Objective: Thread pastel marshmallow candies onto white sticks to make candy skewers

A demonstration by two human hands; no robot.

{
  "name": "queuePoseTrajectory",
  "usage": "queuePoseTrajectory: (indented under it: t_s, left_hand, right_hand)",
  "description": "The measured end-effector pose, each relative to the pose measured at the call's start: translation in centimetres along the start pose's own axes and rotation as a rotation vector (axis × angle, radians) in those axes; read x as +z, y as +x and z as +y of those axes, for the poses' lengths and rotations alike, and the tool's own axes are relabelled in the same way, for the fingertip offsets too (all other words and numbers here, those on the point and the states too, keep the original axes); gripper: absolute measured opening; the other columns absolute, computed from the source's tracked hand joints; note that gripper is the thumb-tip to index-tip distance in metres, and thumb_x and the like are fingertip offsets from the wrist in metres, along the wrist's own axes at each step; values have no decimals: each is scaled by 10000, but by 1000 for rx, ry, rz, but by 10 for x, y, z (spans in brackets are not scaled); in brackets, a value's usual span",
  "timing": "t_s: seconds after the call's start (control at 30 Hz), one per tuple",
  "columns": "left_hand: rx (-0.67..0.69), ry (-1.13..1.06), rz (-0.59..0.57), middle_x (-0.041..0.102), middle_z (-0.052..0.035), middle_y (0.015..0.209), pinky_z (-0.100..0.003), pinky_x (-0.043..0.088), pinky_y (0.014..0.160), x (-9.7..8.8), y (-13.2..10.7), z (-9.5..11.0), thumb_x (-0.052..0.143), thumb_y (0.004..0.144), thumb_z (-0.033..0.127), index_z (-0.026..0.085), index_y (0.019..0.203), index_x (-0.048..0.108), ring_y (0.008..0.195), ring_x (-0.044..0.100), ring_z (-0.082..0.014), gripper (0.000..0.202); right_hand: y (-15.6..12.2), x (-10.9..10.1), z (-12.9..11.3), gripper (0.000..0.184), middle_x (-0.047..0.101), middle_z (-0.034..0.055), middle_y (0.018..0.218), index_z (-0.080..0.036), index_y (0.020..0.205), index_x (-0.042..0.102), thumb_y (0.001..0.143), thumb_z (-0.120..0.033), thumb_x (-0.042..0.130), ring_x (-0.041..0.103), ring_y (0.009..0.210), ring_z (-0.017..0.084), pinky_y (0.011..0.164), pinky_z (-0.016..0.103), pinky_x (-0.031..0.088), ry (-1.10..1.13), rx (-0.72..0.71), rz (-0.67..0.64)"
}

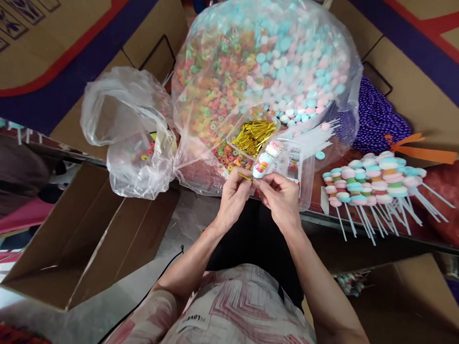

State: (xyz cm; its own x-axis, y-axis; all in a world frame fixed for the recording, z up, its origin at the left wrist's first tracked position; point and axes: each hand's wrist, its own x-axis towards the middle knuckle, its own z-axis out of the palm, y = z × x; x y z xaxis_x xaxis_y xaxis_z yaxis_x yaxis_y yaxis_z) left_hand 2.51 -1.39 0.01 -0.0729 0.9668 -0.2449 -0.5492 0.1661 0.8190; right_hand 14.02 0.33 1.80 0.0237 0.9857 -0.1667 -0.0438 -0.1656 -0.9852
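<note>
Near the table's front edge, my left hand (236, 194) pinches a short gold twist tie (245, 177). Close beside it, my right hand (279, 199) is closed on the gathered bottom of a clear-wrapped candy skewer (267, 158). Pink, white and blue candies with coloured rings show through its wrapper, which points up and away from me. Just beyond my hands, a clear tray holds a pile of gold twist ties (254, 136). To its right lie several white sticks (311, 140) and a clear plastic box (305, 183) with printed wrappers in it.
Behind stands a big clear bag (297, 47) of coloured rings and pastel candies. Finished-looking candy skewers (375, 182) are stacked on the right, near purple beads (382, 116). A smaller plastic bag (138, 157) sits left. Open cardboard boxes (83, 236) flank me below table height.
</note>
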Motion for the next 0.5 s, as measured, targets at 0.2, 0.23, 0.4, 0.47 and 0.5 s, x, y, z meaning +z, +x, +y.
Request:
queuePoseTrajectory:
  t_s: [0.2, 0.23, 0.4, 0.47, 0.5]
  left_hand:
    - [193, 103, -59, 538, 49, 675, -213, 344, 513, 10, -6, 0, 839, 820, 415, 198, 872, 678, 538, 410, -63, 274]
    - [215, 107, -52, 541, 48, 666, -211, 336, 499, 11, -6, -2, 835, 824, 441, 192, 855, 679, 526, 404, -59, 296]
    - [143, 21, -57, 565, 46, 621, -185, 269, 437, 13, -3, -8, 859, 788, 487, 178, 803, 648, 461, 343, -34, 375]
    - [15, -57, -90, 556, 47, 602, -168, 220, 415, 14, -3, -3, 885, 759, 459, 170, 759, 601, 433, 282, -15, 406]
    - [-73, -102, -117, 526, 56, 579, -159, 196, 406, 14, -4, 2, 888, 760, 426, 168, 737, 570, 423, 245, -8, 410]
  right_hand:
    - [-14, -4, -6, 316, 562, -34, 624, -221, 720, 625, 801, -481, 787, 460, 547, 109, 505, 261, 392, -98, -177, 114]
    - [-17, -5, -4, 300, 559, -36, 631, -224, 742, 626, 822, -477, 767, 460, 547, 110, 512, 264, 396, -95, -171, 97]
    - [-22, -13, 7, 244, 566, -29, 688, -232, 820, 613, 901, -449, 688, 461, 568, 114, 519, 264, 379, -127, -146, 29]
    - [-22, -16, 10, 274, 560, -26, 704, -232, 806, 591, 905, -466, 694, 457, 583, 117, 525, 267, 376, -117, -165, 31]
    - [-22, -18, 10, 297, 548, -27, 707, -233, 793, 580, 900, -480, 704, 455, 582, 117, 524, 269, 376, -100, -173, 21]
